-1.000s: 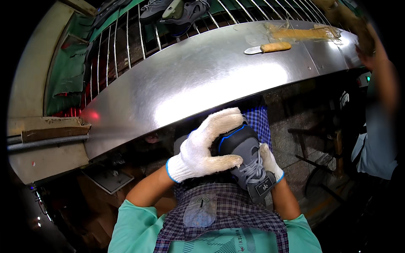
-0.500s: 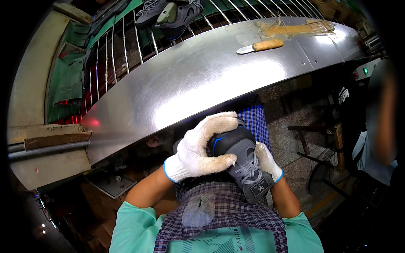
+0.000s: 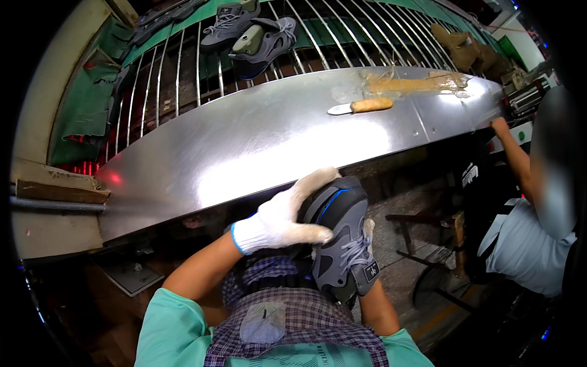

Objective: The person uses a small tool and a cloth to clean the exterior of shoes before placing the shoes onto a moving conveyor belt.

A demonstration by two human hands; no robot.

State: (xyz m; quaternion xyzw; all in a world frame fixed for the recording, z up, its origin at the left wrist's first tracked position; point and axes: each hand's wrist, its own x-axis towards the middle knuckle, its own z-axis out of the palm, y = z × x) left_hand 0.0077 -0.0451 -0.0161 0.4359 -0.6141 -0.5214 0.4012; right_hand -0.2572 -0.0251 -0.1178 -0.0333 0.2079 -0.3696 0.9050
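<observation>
A grey lace-up sneaker [image 3: 342, 238], with a black toe and a blue line along its sole edge, is held over my lap below the metal bench edge. My left hand [image 3: 284, 217], in a white knit glove with a blue cuff, curves round the toe side of the sneaker, fingers by the tip and thumb against its side. Mostly hidden behind the sneaker is my right hand [image 3: 369, 229], also gloved, supporting it from the right. The sneaker's toe points away from me and its laced top faces right.
A wooden-handled knife [image 3: 367, 106] lies on the shiny metal bench [image 3: 257, 134] near some brown tape [image 3: 416, 84]. Beyond it, grey sneakers [image 3: 263, 46] rest on a rack of metal bars [image 3: 330, 37]. Another person [image 3: 529, 244] is at the right, beside a wooden stool [image 3: 457, 238].
The sneaker has turned more upright, showing more of its side and blue line. My left fingers have slid off the top of the toe. The co-worker's arm now reaches toward the bench.
</observation>
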